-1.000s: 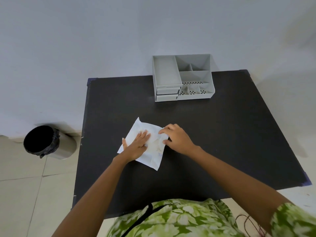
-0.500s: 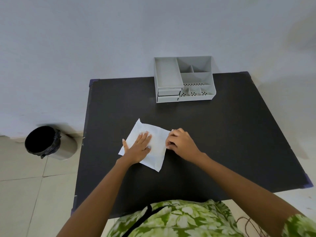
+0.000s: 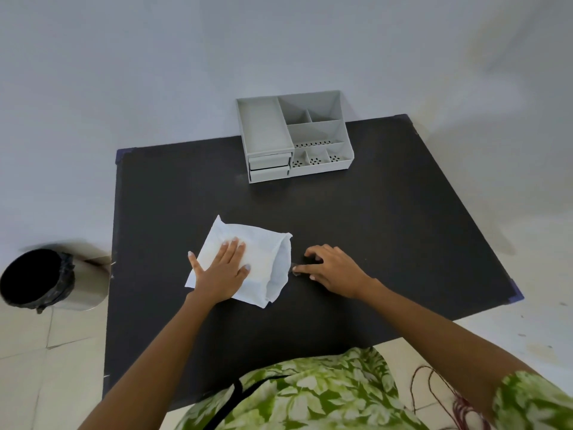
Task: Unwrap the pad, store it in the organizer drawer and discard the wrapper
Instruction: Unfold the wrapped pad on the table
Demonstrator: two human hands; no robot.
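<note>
The white wrapped pad [image 3: 257,243] lies on the black table [image 3: 387,228], left of the middle. My left hand [image 3: 221,271] presses flat on it with fingers spread. The wrapper's right flap [image 3: 279,268] stands lifted off the pad. My right hand [image 3: 331,270] rests on the table just right of that flap, and its fingertips pinch a small clear tab [image 3: 294,270] at the wrapper's edge. The grey organizer [image 3: 338,119] stands at the far edge, with two shut drawers [image 3: 269,167] at its front left.
A round bin [image 3: 37,277] lined with a black bag stands on the floor left of the table. A pale wall rises behind the table. Red cords [image 3: 446,398] lie on the floor at the lower right.
My right hand has moved right, off the pad, drawing the tab with it. The wrapper's right flap has come up. My left hand stays flat on the pad.
</note>
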